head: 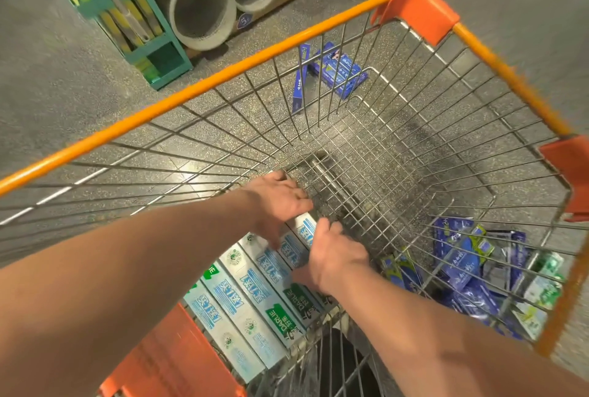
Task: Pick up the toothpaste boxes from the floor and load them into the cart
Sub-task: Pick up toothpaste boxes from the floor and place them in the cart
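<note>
Grip: left hand (280, 202) flat on toothpaste boxes (242, 294) | right hand (334, 258) clasps one | in cart (197, 87)

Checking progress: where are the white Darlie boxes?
Head view, lower centre: white Darlie boxes lie in the cart, near end, beneath the left hand and right hand.

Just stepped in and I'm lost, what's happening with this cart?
A person is loading toothpaste boxes into an orange-rimmed wire cart. Both hands are inside it, the left hand pressing and the right hand curled on the far end of a row of white boxes lying side by side on the cart's bottom. Through the wires, blue boxes show, apparently not yet loaded.
</note>
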